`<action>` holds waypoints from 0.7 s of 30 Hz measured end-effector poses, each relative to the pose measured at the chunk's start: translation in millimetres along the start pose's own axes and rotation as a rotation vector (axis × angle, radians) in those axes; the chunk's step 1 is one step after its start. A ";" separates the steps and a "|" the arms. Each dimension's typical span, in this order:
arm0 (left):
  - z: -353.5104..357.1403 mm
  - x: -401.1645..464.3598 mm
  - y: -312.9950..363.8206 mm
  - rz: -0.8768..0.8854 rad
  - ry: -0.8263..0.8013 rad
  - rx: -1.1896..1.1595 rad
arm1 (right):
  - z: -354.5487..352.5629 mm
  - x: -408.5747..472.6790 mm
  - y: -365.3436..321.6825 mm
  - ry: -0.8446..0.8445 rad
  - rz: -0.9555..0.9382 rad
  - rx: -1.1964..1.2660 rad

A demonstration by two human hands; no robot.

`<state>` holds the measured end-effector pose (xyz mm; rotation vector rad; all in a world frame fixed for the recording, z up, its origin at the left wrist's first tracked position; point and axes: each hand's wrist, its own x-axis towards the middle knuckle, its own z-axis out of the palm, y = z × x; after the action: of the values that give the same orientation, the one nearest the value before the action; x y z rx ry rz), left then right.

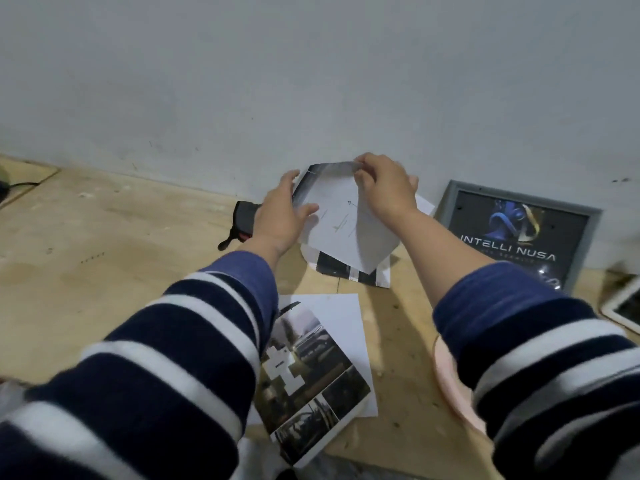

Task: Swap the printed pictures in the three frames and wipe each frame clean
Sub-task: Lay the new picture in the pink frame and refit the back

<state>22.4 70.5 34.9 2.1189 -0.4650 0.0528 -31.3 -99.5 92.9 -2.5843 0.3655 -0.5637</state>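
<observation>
Starting at the left of the desk [104, 237], the wood is mostly bare. Toward the back edge by the wall lies a small black tool [242, 220] with a red mark; we cannot tell what it is. Just right of it, our left hand [280, 216] is closed on the left edge of a frame [304, 187] that we hold up near the wall, thumb in front and fingers behind. A white sheet [346, 230] covers most of it, its plain back toward us. Our right hand [384, 188] pinches the top edge of that sheet together with the frame's upper rim, so both hands are clamped on the same bundle.

Below, toward the near edge, a printed collage [304, 368] lies flat on another white sheet [346, 313]. Further right, a grey frame [519, 233] with a dark poster leans against the wall, and a pink object [450, 375] sits partly under our right sleeve. At the right edge we glimpse a white-rimmed object [623, 306], possibly a third frame.

We judge the paper to be light, floppy and easily creased, so it is best taken by an edge or corner with a gentle pinch. The frame looks stiff; we would grip its rims and keep off the front, which may be fragile.
</observation>
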 end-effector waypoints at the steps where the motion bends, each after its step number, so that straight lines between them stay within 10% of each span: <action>1: 3.3 4.6 11.7 0.016 -0.002 -0.032 | -7.2 -1.9 2.6 0.011 0.003 -0.004; 10: 59.2 -22.9 72.6 -0.003 -0.032 -0.069 | -73.6 -67.0 84.4 0.117 0.241 -0.129; 21: 161.5 -135.3 126.3 -0.245 -0.199 -0.198 | -117.3 -215.4 205.6 0.148 0.886 0.730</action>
<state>-169.5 -81.6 15.8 1.9785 -0.3094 -0.3341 -305.3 -246.0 16.1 -1.4788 1.0464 -0.4317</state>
